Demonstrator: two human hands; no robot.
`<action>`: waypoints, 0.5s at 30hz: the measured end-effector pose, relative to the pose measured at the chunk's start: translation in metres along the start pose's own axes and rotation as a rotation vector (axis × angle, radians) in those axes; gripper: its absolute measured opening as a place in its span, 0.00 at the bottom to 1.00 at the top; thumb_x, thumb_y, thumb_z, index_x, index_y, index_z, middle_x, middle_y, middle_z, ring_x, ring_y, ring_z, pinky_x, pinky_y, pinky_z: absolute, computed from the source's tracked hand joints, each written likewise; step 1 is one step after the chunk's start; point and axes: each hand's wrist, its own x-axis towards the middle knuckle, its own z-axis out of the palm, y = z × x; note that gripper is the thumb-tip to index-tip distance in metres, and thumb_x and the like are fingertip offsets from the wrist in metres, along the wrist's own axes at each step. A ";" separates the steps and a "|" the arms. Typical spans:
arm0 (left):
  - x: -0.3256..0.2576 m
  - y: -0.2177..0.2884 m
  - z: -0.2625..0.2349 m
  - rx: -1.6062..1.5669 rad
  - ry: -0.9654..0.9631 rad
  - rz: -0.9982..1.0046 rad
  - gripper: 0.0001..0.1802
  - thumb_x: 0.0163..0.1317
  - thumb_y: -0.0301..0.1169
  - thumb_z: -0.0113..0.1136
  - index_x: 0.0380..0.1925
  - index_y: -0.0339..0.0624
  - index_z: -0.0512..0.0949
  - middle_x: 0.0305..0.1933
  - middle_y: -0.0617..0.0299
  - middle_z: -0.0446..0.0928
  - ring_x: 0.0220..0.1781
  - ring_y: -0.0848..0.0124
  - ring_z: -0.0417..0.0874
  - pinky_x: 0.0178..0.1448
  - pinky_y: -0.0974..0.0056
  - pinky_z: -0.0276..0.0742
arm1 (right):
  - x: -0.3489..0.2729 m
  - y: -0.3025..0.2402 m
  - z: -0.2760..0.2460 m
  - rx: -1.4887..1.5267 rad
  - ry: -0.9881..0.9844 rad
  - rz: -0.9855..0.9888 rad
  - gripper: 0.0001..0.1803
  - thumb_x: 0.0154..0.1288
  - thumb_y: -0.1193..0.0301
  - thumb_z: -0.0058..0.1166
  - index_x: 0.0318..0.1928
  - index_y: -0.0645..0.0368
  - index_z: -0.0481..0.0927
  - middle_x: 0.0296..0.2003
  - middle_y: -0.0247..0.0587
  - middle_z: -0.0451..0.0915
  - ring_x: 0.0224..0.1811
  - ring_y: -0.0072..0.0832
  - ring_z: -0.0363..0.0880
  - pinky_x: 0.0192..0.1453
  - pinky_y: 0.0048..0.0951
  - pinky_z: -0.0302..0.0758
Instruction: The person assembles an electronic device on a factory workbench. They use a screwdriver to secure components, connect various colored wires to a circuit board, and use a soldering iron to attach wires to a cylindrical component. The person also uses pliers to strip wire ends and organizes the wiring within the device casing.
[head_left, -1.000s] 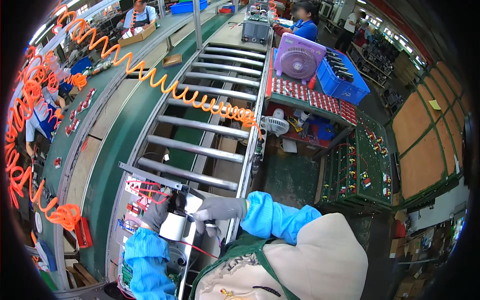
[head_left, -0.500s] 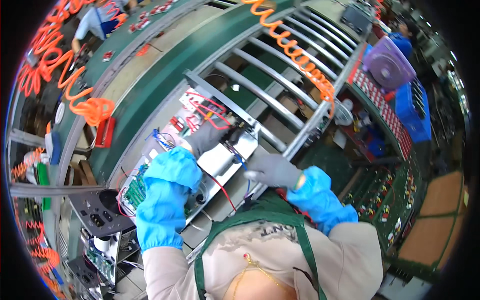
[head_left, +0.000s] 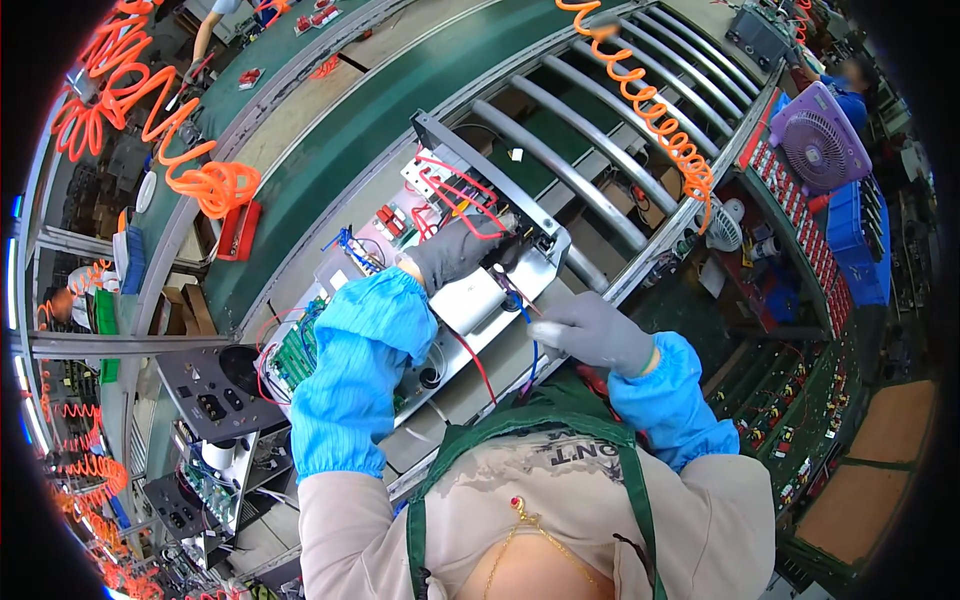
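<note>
Grey metal forms the open chassis [head_left: 470,260] that lies on the roller conveyor [head_left: 600,160], directly in front of the person. Inside it a white block [head_left: 470,300] is already seated, with a green circuit board [head_left: 300,350] toward its near-left end. Red wires [head_left: 455,190] are seen looped across the far end, beside a dark bracket [head_left: 480,165], and a bunch of blue wires [head_left: 350,245] lies on the left. These parts appear to be in place, so the assembly is judged to be well under way.

The left hand [head_left: 455,250], in a grey glove, is closed over the top of the white block near the red wires; what exactly is pinched under the fingers cannot be told. The right hand [head_left: 595,330], also gloved, is closed on thin leads [head_left: 525,310], blue and red, which are held taut between the chassis and the person's chest. These leads look unconnected at the near end, so wiring is judged to be the work left, and no cover is seen on the chassis.

Further out, a black panel [head_left: 215,390] with sockets waits at the lower left, an orange coiled hose [head_left: 650,100] hangs across the rollers, and a purple fan [head_left: 818,140] stands at the right.
</note>
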 end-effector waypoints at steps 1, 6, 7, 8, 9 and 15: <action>0.004 0.003 -0.001 0.010 -0.003 0.010 0.25 0.71 0.48 0.41 0.30 0.38 0.77 0.24 0.61 0.74 0.30 0.71 0.72 0.39 0.64 0.69 | 0.006 0.019 0.009 -0.220 0.034 -0.021 0.24 0.67 0.51 0.43 0.32 0.58 0.82 0.27 0.44 0.80 0.31 0.42 0.79 0.37 0.43 0.73; -0.001 0.003 -0.001 0.048 0.012 0.026 0.25 0.71 0.48 0.41 0.30 0.37 0.77 0.25 0.61 0.74 0.30 0.70 0.72 0.39 0.64 0.69 | -0.003 -0.017 -0.003 0.168 0.095 -0.140 0.18 0.65 0.58 0.46 0.31 0.60 0.80 0.27 0.44 0.77 0.31 0.41 0.77 0.35 0.40 0.72; -0.001 0.003 -0.002 0.048 0.011 0.019 0.25 0.71 0.48 0.41 0.30 0.37 0.77 0.25 0.61 0.74 0.30 0.70 0.72 0.39 0.64 0.69 | 0.001 -0.016 -0.008 0.115 -0.018 -0.017 0.20 0.65 0.54 0.45 0.34 0.57 0.81 0.29 0.44 0.78 0.34 0.45 0.77 0.38 0.44 0.72; -0.003 -0.001 -0.001 0.039 0.009 0.005 0.25 0.71 0.48 0.41 0.30 0.37 0.77 0.25 0.61 0.74 0.30 0.70 0.72 0.39 0.64 0.69 | 0.002 -0.005 0.004 -0.102 0.008 0.010 0.20 0.66 0.54 0.45 0.33 0.57 0.82 0.29 0.45 0.79 0.33 0.45 0.78 0.38 0.44 0.73; 0.000 0.001 -0.001 0.055 0.022 0.019 0.25 0.71 0.48 0.42 0.30 0.37 0.77 0.25 0.61 0.74 0.31 0.70 0.72 0.39 0.64 0.69 | 0.008 0.017 0.017 -0.339 0.056 0.031 0.21 0.66 0.53 0.45 0.32 0.57 0.82 0.28 0.45 0.79 0.32 0.45 0.78 0.38 0.44 0.73; -0.004 0.013 0.002 0.295 0.056 0.133 0.26 0.71 0.47 0.42 0.29 0.36 0.77 0.26 0.59 0.74 0.31 0.69 0.72 0.40 0.63 0.69 | 0.034 0.029 0.028 -0.457 0.179 0.213 0.29 0.66 0.49 0.41 0.19 0.56 0.80 0.21 0.48 0.78 0.27 0.47 0.78 0.35 0.46 0.72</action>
